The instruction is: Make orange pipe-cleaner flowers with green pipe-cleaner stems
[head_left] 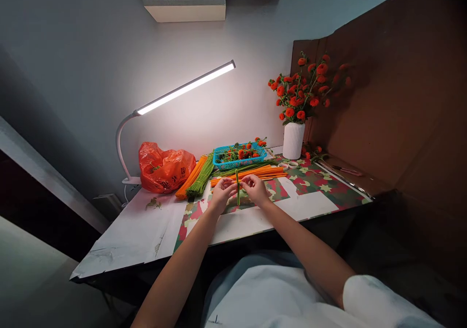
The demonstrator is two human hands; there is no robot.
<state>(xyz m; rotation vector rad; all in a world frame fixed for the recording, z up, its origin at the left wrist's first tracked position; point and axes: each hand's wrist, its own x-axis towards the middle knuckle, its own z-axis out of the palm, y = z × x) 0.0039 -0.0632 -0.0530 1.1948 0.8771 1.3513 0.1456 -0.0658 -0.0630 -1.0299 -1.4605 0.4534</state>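
Between my two hands, just above the table, a short green pipe cleaner [238,199] stands roughly upright in the view. My left hand [222,195] is closed in a pinch at its left side. From the other side, the thumb and fingers of my right hand [256,190] pinch at it too. The fingertips cover the middle of the piece, so I cannot tell whether it is one strand or more. Right behind the hands lie loose orange pipe cleaners [268,172], with thin green stems [251,165] beyond them.
A bundle of green pipe cleaners [202,178], an orange bundle [190,178] and an orange plastic bag [164,170] lie at left. Behind are a blue basket [239,164] of flowers and a white vase [293,140]. Scissors [292,164] lie at right; a lamp [186,88] shines above.
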